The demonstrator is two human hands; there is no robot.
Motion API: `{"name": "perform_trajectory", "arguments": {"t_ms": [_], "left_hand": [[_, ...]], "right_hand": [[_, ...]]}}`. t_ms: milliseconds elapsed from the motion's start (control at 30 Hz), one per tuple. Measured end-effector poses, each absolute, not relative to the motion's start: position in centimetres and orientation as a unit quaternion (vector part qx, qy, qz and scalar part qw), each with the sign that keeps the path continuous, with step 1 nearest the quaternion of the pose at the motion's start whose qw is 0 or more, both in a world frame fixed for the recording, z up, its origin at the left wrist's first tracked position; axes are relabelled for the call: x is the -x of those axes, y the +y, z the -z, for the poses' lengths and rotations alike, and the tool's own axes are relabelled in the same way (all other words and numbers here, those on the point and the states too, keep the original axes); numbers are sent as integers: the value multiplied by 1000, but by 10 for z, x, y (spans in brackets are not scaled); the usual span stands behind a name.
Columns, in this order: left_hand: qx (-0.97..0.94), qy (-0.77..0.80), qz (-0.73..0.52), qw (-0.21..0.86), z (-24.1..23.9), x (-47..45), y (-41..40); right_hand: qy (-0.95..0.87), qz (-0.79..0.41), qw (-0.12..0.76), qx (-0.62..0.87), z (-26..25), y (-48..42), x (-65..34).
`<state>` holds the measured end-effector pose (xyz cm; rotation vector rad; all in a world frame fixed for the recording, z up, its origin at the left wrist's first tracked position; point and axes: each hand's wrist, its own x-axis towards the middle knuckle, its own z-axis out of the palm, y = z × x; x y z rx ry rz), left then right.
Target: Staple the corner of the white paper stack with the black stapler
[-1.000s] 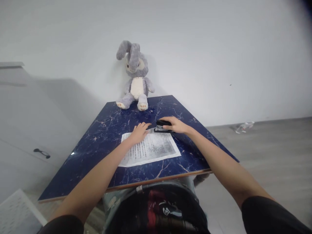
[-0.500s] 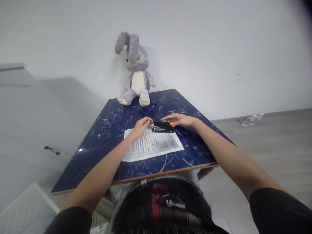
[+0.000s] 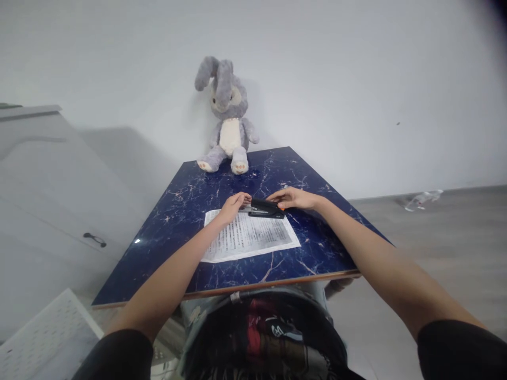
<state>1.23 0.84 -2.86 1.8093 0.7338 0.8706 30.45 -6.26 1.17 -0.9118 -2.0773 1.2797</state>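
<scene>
A black stapler (image 3: 267,211) with an orange part at its rear rests near the far edge of a printed sheet of paper (image 3: 257,237). Its top arm is raised from its base at the left end. My right hand (image 3: 295,198) grips the stapler's rear from the right, fingers behind it and thumb near the orange part. At the other end, my left hand (image 3: 234,207) has its fingers drawn together beside the stapler's front. A thin silvery piece shows between that hand and the stapler; whether the fingers hold it is hidden.
A grey plush rabbit (image 3: 228,121) sits at the back of the blue marbled table (image 3: 166,221), against the wall. White drawers (image 3: 59,184) stand to the left, with a white perforated surface (image 3: 51,332) below. Clear plastic (image 3: 423,200) lies on the floor at right.
My left fingers have moved closer around the stapler's front, and the silvery piece now shows there. The stapler has turned slightly. The whole view has shifted a little.
</scene>
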Motion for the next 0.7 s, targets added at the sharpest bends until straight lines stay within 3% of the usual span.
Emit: {"name": "perform_trajectory", "arguments": {"t_ms": [233, 433, 567, 700], "left_hand": [[-695, 287, -391, 530, 26, -12, 8], [-573, 331, -397, 636, 12, -10, 4], [-522, 337, -327, 712, 7, -8, 2], [-480, 337, -364, 724, 11, -10, 2]], "right_hand": [[-859, -256, 218, 386, -9, -67, -269], [-864, -48, 299, 401, -1, -69, -254], [-890, 89, 239, 377, -2, -70, -249], [-906, 137, 185, 355, -4, -72, -245]]}}
